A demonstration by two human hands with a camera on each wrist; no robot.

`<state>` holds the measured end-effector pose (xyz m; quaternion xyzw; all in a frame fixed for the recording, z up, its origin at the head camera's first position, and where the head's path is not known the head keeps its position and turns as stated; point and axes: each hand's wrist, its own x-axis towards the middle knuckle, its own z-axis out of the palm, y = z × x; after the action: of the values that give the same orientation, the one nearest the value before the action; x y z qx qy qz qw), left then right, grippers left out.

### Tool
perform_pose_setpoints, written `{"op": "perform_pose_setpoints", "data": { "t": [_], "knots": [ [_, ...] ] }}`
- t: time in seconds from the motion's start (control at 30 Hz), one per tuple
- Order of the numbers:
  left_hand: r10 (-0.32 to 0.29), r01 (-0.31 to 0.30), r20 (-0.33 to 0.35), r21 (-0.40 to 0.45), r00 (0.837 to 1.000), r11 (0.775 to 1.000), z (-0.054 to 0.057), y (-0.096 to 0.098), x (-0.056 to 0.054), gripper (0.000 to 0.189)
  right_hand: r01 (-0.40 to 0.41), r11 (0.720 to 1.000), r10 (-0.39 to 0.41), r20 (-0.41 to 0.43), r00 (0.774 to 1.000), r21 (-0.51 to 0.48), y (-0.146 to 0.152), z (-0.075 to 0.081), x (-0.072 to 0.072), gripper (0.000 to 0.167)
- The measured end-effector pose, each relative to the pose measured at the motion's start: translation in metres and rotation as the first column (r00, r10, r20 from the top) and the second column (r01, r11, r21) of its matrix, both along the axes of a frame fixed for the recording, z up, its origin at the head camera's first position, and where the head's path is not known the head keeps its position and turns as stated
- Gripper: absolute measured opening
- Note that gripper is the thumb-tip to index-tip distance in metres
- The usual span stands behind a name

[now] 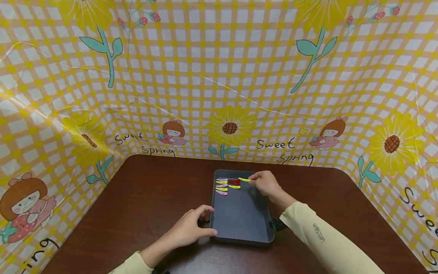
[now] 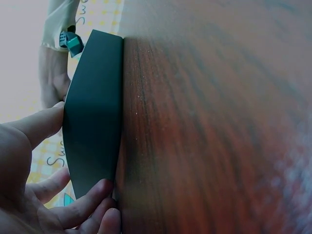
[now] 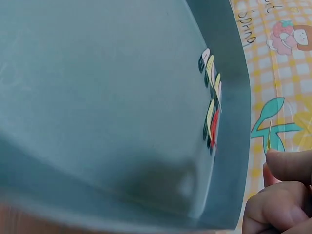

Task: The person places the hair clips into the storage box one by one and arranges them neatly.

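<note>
My right hand pinches a yellow snap hair clip between thumb and fingertips, over the far end of a dark grey tray. Edge-on, the clip looks like a thin sliver in the right wrist view. At the tray's near left side, my left hand holds the edge, its thumb at the rim and other fingertips against the outer wall. Inside the tray, a left column of pink and yellow hair clips lies beside a shorter column with red clips and a yellow clip.
The tray lies on a dark brown wooden table. A yellow checked cloth with sunflowers and cartoon figures rises behind the table and along both sides. A dark band with a green part sits at the right wrist.
</note>
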<state>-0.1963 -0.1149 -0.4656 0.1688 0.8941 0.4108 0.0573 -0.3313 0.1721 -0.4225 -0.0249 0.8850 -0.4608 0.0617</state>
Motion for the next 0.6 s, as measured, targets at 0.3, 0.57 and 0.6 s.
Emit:
{"op": "perform_pose_setpoints", "data": {
  "t": [0.3, 0.57, 0.6],
  "knots": [
    [-0.006, 0.006, 0.005, 0.003, 1.000, 1.000, 0.001, 0.000, 0.001, 0.059, -0.005, 1.000, 0.006, 0.031, 0.999, -0.014, -0.013, -0.003, 0.004, 0.024],
    [-0.007, 0.007, -0.008, 0.005, 1.000, 1.000, 0.002, 0.001, 0.001, 0.060, -0.012, 1.000, 0.012, 0.037, 0.999, -0.002, -0.023, -0.011, 0.004, 0.022],
    [-0.008, 0.008, -0.009, 0.005, 1.000, 1.000, 0.002, 0.001, 0.001, 0.060, -0.007, 1.000, 0.007, 0.039, 0.999, -0.004, -0.024, -0.012, 0.004, 0.021]
  ]
}}
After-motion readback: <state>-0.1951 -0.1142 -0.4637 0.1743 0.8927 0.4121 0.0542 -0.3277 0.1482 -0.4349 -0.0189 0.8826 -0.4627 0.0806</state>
